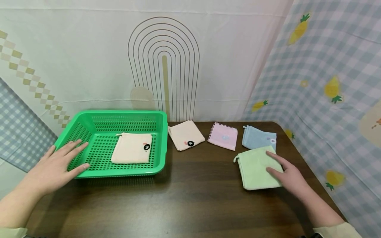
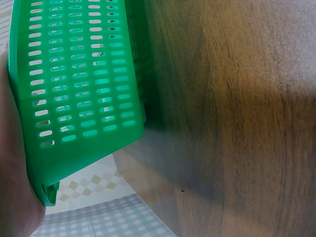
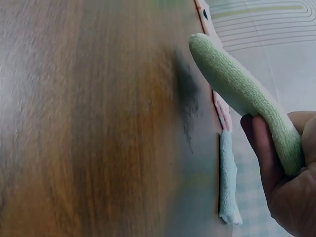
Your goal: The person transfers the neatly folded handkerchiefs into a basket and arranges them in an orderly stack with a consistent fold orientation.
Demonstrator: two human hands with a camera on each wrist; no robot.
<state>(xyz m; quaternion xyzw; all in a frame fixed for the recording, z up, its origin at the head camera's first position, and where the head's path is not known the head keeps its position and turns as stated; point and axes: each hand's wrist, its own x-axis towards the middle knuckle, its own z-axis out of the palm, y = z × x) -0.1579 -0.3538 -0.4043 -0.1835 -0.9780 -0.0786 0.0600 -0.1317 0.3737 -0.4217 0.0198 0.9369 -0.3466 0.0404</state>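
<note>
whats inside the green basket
One folded cream cloth with a black motif lies inside the green basket. Whatever is beneath that cloth is covered, and the left hand hides part of the basket's left end, so I can't tell what is there.

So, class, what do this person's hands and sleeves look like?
The left hand and right hand are bare and ungloved. A pale left sleeve and pale right sleeve show on the forearms; a dark item beside each is too cropped to identify.
</note>
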